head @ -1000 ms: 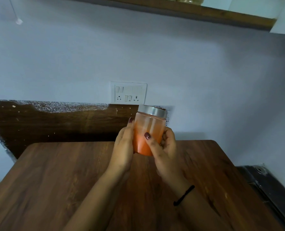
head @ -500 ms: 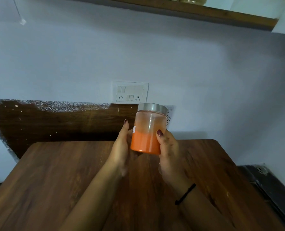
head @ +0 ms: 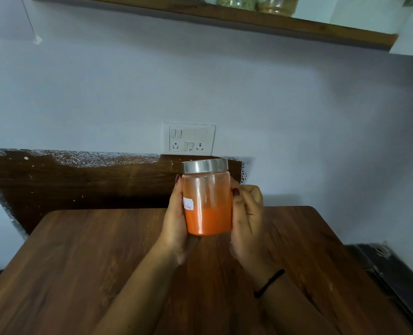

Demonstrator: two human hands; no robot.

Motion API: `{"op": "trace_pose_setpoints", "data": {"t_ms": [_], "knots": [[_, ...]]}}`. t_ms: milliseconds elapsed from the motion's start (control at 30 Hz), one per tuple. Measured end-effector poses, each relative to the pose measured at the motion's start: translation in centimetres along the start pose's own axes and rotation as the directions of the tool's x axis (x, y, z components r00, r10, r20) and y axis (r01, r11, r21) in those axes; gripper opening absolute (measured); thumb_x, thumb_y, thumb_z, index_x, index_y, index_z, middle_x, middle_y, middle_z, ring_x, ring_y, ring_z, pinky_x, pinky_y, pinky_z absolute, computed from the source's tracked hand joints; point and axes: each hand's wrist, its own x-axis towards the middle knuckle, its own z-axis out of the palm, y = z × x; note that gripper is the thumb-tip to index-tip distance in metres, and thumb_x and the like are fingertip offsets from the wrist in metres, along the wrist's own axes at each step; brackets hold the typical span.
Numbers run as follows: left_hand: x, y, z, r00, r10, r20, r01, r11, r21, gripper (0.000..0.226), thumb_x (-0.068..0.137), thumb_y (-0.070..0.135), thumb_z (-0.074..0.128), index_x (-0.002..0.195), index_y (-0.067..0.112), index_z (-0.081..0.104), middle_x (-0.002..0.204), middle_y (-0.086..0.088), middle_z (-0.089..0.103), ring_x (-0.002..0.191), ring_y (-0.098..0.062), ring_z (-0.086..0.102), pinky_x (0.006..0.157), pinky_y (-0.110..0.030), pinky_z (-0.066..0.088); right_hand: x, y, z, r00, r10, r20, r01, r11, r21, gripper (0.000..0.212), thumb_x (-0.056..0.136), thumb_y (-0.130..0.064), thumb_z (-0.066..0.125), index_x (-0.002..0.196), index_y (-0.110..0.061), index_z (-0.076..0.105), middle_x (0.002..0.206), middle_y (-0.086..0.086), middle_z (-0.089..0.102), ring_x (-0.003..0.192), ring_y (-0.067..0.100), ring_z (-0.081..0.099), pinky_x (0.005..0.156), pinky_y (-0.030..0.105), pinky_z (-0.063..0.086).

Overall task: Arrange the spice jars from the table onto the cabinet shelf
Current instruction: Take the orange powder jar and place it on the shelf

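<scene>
Above the brown wooden table (head: pixel 80 262), a clear glass spice jar (head: pixel 206 201) w/ a steel lid, approx. half full of orange powder, is being held upright, seemingly clear of the tabletop and well below the dark wooden shelf (head: pixel 224 16). It is being grasped from both sides: the left hand (head: pixel 175 221) is being wrapped round its left wall, thumb up the front, while the right hand (head: pixel 246 218) is being pressed on w/ thumb and curled fingers. Risks being judged: smooth glass could be slipping on the long reach up, esp. if one hand is being freed early; the base could be clipped on the shelf edge, or the shelved jars (head: pixel 237 1) knocked. Counts: 1 jar being held, 2 hands, 2 jars being shown on the shelf plus a sliver of a possible 3rd.
</scene>
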Motion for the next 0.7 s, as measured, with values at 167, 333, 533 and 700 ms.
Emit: {"op": "trace_pose_setpoints", "data": {"t_ms": [167,333,533,700], "knots": [[0.1,-0.5,0.3,0.999,0.001,-0.043,0.003,0.995,0.098,0.060,0.096,0.065,0.031,0.127,0.024,0.063,0.121,-0.013,0.071,0.113,-0.028,0.068,0.100,-0.051,0.051,-0.1,-0.4,-0.6,0.990,0.143,0.008,-0.143,0.989,0.030,0.028,0.092,-0.052,0.037,0.093,-0.030,0.055,0.076,-0.019,0.058,0.070,-0.001,0.059,0.064,0.022,0.048],[0.3,-0.8,0.7,0.993,0.075,-0.093,-0.053,0.973,0.222,0.051,0.090,0.066,0.031,0.119,0.034,0.060,0.117,-0.007,0.071,0.108,-0.022,0.069,0.094,-0.042,0.056,-0.2,-0.7,-1.3,0.987,0.108,0.120,-0.101,0.993,-0.057,0.042,0.083,-0.072,0.039,0.115,-0.047,0.052,0.108,-0.019,0.055,0.095,-0.010,0.058,0.073,0.013,0.050],[0.6,-0.9,0.8,0.986,0.138,-0.089,-0.105,0.946,0.308,0.054,0.080,0.076,0.039,0.109,0.038,0.065,0.117,-0.006,0.072,0.110,-0.023,0.069,0.101,-0.050,0.052,-0.8,-0.1,-1.5,0.971,0.083,0.224,-0.047,0.986,-0.161,0.089,0.068,-0.070,0.067,0.144,-0.034,0.038,0.132,-0.013,0.048,0.115,0.001,0.055,0.082,0.015,0.054],[0.8,-1.5,1.0,0.985,0.156,-0.072,-0.122,0.929,0.350,0.070,0.084,0.075,0.038,0.132,0.027,0.055,0.128,-0.008,0.063,0.116,-0.022,0.064,0.098,-0.050,0.054,-0.7,0.3,-1.6,0.975,0.082,0.208,-0.052,0.988,-0.145,0.095,0.063,-0.059,0.076,0.145,-0.029,0.038,0.132,-0.013,0.047,0.117,0.001,0.054,0.085,0.024,0.057]]}}
